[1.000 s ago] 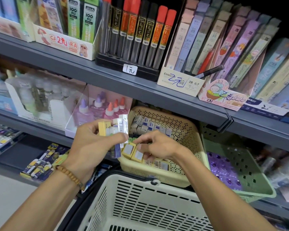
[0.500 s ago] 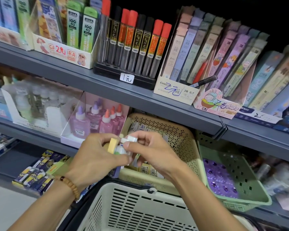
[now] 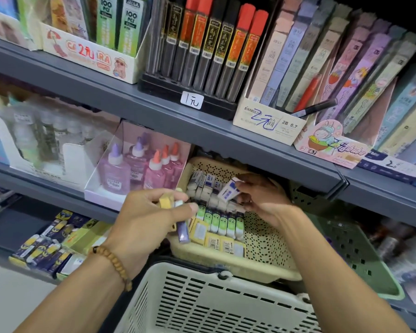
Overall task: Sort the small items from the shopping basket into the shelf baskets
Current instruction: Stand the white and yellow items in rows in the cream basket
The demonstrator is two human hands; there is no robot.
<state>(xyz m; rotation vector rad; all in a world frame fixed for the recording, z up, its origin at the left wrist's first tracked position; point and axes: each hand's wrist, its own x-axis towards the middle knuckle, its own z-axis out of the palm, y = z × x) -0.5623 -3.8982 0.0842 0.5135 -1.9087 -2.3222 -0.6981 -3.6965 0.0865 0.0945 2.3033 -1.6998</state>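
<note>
Right hand (image 3: 262, 200) pinches a white eraser (image 3: 229, 191) over the beige shelf basket (image 3: 269, 241). Left hand (image 3: 144, 227) grips a few small items (image 3: 178, 212), fingers curled round them.

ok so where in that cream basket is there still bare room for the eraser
Bare floor shows in the cream basket on its right side, between the green erasers and the right wall. The left and back are packed with rows. The right hand holds the white eraser over the back rows.
</note>
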